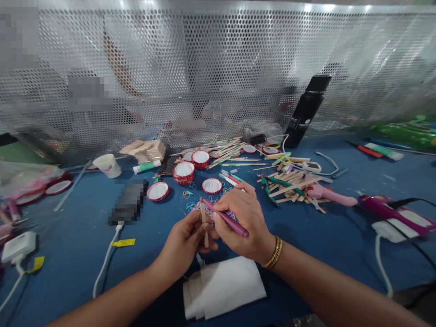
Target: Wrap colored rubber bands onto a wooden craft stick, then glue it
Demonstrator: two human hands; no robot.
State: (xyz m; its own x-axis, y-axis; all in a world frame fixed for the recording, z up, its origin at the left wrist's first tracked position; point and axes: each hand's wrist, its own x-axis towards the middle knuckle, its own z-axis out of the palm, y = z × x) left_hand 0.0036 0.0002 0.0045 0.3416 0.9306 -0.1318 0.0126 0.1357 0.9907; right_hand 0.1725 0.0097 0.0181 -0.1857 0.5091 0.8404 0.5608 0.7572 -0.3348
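Note:
My left hand (185, 240) is closed on a small wooden craft stick (204, 222), held upright over the blue table (75, 254). My right hand (243, 222) grips a purple pen-like tool (226, 219), its tip against the top of the stick. Both hands meet at the middle of the table, just above a folded white cloth (223, 286). A gold bangle sits on my right wrist.
Red-rimmed round lids (184, 171) and coloured rubber bands lie beyond my hands. A heap of wooden sticks (289, 181) with pliers is to the right, a pink glue gun (395, 211) further right. A black bottle (306, 111), a white cup (107, 165), a phone (128, 202) and cables surround them.

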